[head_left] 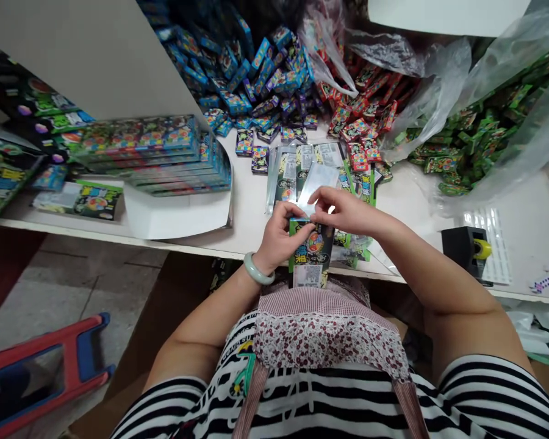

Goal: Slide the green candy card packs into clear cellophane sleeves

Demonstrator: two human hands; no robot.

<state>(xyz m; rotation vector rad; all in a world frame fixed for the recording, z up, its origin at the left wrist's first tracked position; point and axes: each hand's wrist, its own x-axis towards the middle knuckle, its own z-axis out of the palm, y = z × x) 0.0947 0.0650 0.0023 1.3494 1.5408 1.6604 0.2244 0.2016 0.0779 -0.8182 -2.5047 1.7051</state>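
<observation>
Left hand (278, 242) grips a black packet (318, 244), right hand (341, 210) pinching its edge (blue boxes (238, 76) heaped beyond).

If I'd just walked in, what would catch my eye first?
Colourful heaps first: small blue boxes, red boxes and green packs along the back of the white table. At the front edge, the left hand holds a dark printed packet, with the right hand at its top end.

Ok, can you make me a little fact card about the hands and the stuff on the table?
Left hand: holds black-and-green printed carton
Right hand: at the carton's upper edge
Left wrist: pale green bangle
Table, far side: piled blue boxes, red boxes, green boxes
Table, right: black tape dispenser
Table, left: stacked printed boxes
</observation>
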